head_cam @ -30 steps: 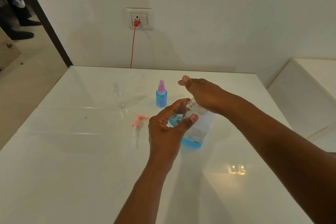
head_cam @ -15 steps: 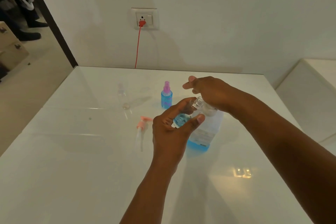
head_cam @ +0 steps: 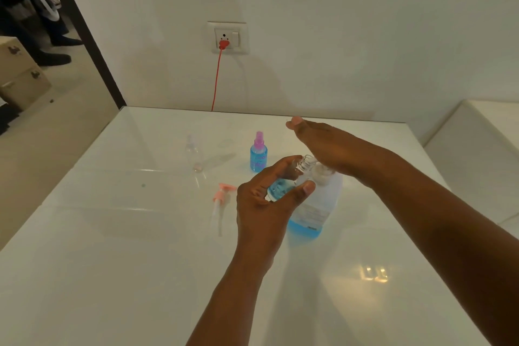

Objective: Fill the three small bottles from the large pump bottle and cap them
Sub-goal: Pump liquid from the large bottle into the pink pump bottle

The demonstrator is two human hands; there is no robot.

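Small bottle (head_cam: pixel 283 187) with blue liquid is tilted in the left hand (head_cam: pixel 265 205), fingers wrapped round it, uncapped neck up by the large pump bottle (head_cam: pixel 318 205) on the table (head_cam: pixel 112 261). Right hand (head_cam: pixel 328 146) covers the big bottle's top; can't tell its fingers' grip. Capped small bottle (head_cam: pixel 258 155) stands behind, pump (head_cam: pixel 222 199) lying loose.

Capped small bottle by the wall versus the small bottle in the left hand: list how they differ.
The capped small bottle stands upright on the table, untouched; the held small bottle is tilted, gripped by the left hand. The capped one wears a pink spray top; the held one's threaded neck is bare and open. Both are small clear bottles with blue liquid inside.
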